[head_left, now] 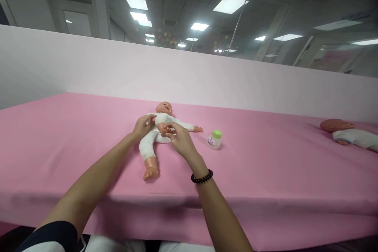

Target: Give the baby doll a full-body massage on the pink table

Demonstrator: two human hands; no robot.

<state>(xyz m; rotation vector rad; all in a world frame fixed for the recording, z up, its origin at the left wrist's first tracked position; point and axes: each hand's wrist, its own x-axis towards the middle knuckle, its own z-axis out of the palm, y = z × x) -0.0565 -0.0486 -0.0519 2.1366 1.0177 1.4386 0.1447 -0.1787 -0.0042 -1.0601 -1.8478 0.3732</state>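
Note:
A baby doll (147, 145) in white clothes lies on its back on the pink cloth, its head toward the wall. One leg is stretched toward the front edge; the other is bent up, its bare foot over the belly. My right hand (180, 138), with a black coiled band on the wrist, has its fingers closed on that raised foot. Beside the doll's chest, my left hand (144, 126) is closed at the doll's arm on the left side. The doll's other arm reaches out to the right. Near its hand stands a small clear jar (214, 140) with a green lid.
A pink cloth (274, 169) covers the wide table. At the far right edge lies a second doll (354, 136) in white clothes, partly out of view. A low white wall (191, 75) with glass above it runs along the back.

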